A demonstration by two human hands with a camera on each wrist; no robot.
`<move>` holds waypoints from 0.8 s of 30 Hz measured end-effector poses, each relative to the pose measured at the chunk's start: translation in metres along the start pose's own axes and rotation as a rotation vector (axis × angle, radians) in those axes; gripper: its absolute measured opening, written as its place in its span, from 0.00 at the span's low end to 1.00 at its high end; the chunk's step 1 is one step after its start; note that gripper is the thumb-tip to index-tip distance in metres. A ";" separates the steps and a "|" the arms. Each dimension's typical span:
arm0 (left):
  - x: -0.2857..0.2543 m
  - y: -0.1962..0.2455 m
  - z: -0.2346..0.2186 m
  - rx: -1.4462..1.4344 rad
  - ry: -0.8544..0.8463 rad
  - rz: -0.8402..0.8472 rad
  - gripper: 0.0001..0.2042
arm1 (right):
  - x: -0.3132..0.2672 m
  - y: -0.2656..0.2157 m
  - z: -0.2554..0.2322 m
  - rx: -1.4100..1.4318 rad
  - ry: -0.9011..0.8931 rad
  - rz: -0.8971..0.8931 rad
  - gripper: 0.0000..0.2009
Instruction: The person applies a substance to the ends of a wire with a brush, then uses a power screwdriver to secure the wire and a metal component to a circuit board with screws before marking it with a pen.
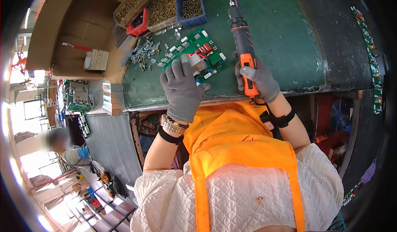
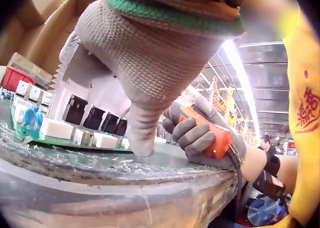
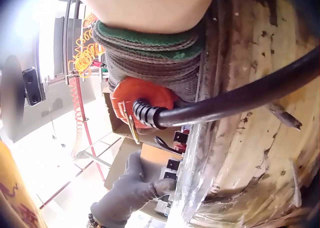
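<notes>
"Grips?"
"Right hand [image 1: 266,83] grasped the electric screwdriver [image 1: 244,44], right of the circuit board [image 1: 190,46]; left hand [image 1: 182,89] curled round its heatsink [image 2: 97,83]."
"Step?"
"Probably steadying the circuit board on the surface [image 1: 285,46]; next likely needed the electric screwdriver over it."

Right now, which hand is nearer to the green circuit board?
Left. The left hand lies over the circuit board; the right hand is to the board's right, gripping a power screwdriver.

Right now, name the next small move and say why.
Probably swing the power screwdriver toward the circuit board: the right hand grips the tool, but it points forward, off to the board's side, while the left hand lies over the board.
</notes>
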State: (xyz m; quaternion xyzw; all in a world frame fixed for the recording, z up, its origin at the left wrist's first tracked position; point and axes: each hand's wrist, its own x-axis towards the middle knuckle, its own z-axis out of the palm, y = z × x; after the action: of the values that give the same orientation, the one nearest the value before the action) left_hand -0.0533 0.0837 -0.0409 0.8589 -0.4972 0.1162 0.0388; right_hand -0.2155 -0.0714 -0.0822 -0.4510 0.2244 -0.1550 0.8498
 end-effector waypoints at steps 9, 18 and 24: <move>-0.005 -0.001 0.007 0.049 0.072 0.032 0.53 | -0.004 -0.007 0.016 -0.218 0.152 0.077 0.22; -0.008 -0.011 0.023 0.003 0.216 0.126 0.52 | -0.016 0.002 0.049 -0.339 0.120 0.053 0.29; -0.013 -0.017 0.020 -0.080 0.194 0.127 0.52 | -0.015 -0.003 0.026 0.182 0.081 0.144 0.26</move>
State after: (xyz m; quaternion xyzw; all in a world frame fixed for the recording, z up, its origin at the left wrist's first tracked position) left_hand -0.0418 0.0996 -0.0622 0.8082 -0.5488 0.1812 0.1135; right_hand -0.2147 -0.0484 -0.0631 -0.3480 0.2752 -0.1313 0.8865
